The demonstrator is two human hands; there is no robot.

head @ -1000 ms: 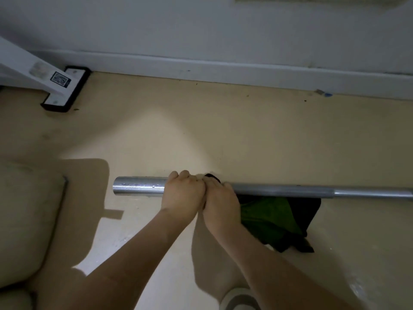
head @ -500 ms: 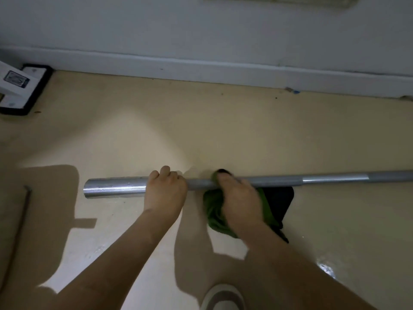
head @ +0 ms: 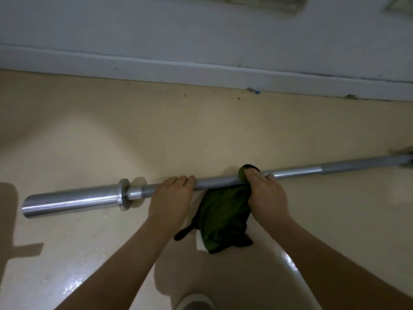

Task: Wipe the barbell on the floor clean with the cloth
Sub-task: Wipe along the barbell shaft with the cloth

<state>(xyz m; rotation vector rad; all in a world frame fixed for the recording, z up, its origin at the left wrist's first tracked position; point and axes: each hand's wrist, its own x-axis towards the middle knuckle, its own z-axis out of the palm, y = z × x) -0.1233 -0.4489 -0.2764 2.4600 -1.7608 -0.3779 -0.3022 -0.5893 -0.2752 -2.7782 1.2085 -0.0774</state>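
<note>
Steel barbell gripped by left hand, right hand clutching green cloth around it

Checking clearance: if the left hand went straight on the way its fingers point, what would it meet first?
The left hand grips the barbell; past it only floor shows, then probably the baseboard.

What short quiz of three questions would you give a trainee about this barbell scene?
1. Fill in: the left hand grips the bare barbell between the cloth and the ____.
2. True or false: the barbell lies on a table.
3. Which of them holds the cloth on the barbell? A) the right hand B) the left hand C) neither hand

Key: 1 collar; 2 false; 3 A.
</note>
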